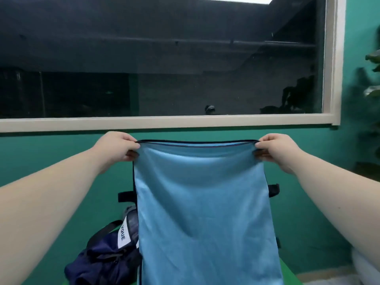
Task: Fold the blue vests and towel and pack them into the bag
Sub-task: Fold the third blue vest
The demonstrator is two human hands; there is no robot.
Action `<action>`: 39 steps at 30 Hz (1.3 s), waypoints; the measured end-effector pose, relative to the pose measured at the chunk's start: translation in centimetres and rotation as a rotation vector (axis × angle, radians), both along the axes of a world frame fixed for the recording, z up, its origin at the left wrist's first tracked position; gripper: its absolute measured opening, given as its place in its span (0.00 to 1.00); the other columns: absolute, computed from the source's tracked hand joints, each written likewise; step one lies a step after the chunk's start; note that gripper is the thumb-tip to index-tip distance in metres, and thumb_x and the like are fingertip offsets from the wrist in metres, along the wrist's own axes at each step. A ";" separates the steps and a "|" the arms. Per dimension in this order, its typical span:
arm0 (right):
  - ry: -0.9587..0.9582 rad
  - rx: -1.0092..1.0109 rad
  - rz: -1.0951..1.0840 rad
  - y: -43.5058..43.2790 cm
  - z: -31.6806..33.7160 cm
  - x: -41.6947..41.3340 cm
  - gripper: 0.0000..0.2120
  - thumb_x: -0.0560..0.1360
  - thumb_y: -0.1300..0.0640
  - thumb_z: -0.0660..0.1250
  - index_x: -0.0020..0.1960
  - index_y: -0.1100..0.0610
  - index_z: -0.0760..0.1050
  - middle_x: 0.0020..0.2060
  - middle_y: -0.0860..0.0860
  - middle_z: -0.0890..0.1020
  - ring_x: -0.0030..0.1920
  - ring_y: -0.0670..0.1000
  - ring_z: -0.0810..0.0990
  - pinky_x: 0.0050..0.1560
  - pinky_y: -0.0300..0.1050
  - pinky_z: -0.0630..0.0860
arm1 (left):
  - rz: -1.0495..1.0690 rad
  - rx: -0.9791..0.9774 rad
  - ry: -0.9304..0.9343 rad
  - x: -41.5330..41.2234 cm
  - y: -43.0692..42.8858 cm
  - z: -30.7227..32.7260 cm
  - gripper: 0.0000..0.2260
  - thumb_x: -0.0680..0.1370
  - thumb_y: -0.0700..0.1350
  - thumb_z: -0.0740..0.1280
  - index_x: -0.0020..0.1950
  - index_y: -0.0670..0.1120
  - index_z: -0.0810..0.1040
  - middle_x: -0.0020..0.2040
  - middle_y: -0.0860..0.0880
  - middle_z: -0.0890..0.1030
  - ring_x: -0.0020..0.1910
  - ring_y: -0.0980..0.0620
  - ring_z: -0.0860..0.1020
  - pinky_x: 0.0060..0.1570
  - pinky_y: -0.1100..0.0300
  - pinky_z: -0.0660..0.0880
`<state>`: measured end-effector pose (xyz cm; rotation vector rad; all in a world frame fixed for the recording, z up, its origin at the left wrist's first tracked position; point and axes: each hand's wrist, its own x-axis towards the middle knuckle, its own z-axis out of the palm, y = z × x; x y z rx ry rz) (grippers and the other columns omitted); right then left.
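Head view: left hand (118, 148) and right hand (276, 151) each pinch a top corner of a light blue cloth (203, 202), held up taut and hanging full length in front of the person. Whether it is a vest or the towel cannot be told. Dark piping runs along its top edge, and short black tabs (125, 196) stick out at the sides.

Judged progress: early. This piece is unfolded. The navy bag (102, 258) lies slumped at lower left on the green table (286, 270), just beside the cloth's left edge; its opening cannot be made out. Other pieces are not in view. Folding and packing remain.

Room: open air on both sides of the arms. The window sill (164, 122) stands beyond the hands, with a plant (373, 79) at far right. The cloth's lower edge is out of frame.
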<state>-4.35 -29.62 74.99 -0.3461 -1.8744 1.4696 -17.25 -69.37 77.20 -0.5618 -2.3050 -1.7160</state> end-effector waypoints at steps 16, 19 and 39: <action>0.200 0.117 0.053 -1.6 -6.9 12.3 0.10 0.74 0.75 0.67 0.41 0.62 0.79 0.42 0.58 0.82 0.40 0.54 0.80 0.47 0.42 0.84 | 0.056 -0.407 0.295 11.8 -5.7 -6.3 0.04 0.76 0.44 0.73 0.44 0.53 0.84 0.34 0.65 0.82 0.30 0.67 0.76 0.33 0.67 0.67; -0.009 0.135 0.052 -1.6 -11.6 16.1 0.08 0.72 0.73 0.70 0.39 0.63 0.79 0.41 0.59 0.81 0.39 0.54 0.79 0.41 0.40 0.83 | 0.024 -0.502 0.211 15.0 -6.4 -11.4 0.05 0.75 0.46 0.73 0.42 0.55 0.84 0.36 0.64 0.83 0.39 0.62 0.81 0.38 0.68 0.71; -0.602 0.096 0.385 -2.9 -25.3 25.9 0.06 0.72 0.69 0.71 0.40 0.61 0.77 0.35 0.56 0.74 0.39 0.53 0.70 0.43 0.47 0.68 | -0.252 -0.662 -0.238 24.4 -10.0 -26.9 0.04 0.77 0.44 0.70 0.42 0.47 0.82 0.31 0.50 0.82 0.28 0.57 0.77 0.34 0.61 0.76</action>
